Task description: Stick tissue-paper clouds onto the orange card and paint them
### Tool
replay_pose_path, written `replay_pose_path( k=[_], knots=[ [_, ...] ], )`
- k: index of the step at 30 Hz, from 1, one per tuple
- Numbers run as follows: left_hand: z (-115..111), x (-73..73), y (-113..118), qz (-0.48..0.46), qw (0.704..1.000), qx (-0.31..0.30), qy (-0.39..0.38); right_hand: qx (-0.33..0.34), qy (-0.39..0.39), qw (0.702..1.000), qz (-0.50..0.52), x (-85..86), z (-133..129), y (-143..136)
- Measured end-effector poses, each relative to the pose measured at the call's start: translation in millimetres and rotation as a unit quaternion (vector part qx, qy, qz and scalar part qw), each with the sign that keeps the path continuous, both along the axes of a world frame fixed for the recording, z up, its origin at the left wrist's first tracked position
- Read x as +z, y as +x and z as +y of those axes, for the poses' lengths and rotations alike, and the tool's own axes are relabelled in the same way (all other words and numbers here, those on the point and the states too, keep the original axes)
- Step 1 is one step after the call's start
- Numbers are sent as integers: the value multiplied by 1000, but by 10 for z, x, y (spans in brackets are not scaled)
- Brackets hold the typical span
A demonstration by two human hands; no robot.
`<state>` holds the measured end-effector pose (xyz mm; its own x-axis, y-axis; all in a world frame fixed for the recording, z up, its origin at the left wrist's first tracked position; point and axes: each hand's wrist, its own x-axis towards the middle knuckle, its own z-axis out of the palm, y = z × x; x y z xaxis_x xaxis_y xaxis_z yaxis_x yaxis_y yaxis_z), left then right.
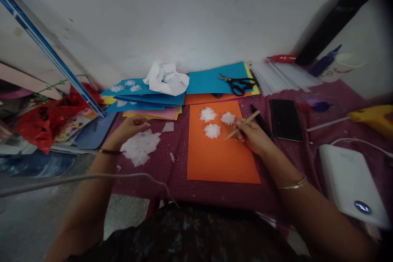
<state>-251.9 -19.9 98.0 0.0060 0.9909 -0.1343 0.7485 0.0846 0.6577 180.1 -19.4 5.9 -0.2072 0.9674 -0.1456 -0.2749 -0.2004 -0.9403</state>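
— Nearest?
— Right hand [252, 134] clamped on a wooden stick [248, 119], over an orange sheet [221, 159] bearing three white puffs [212, 131]. Left hand [132, 127] curled by paper scraps [141, 148], grip unclear.
— Containers, farther?
— White cup [342, 66] at the back right, contents unclear.

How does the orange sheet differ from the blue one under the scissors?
The orange sheet carries three fluffy white tufts; the blue sheet bears black-handled scissors. The orange sheet lies nearer the camera, while the blue sheet sits farther back, near the wall. Both look plain-coloured.
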Motion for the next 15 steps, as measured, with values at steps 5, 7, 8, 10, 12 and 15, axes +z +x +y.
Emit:
replay_pose_path(
  k=[5,7,8,10,12,15],
  knots=[
    [-217,75,302,-177,983,47,-8,7,7,1000,0,-2,5,-14],
    [-231,4,532,-255,966,49,-21,3,10,1000,-3,5,3,-22],
    [-218,-45,659,-281,958,46,-25,3,13,1000,-5,11,0,-26],
    [-158,-149,915,-306,951,31,-30,4,17,1000,-13,22,-3,-33],
    [-76,-245,1155,-339,940,24,-40,3,19,1000,-11,23,1,-36],
    [39,-372,1431,-420,905,29,-57,-10,20,1000,-15,14,18,-28]
  ],
)
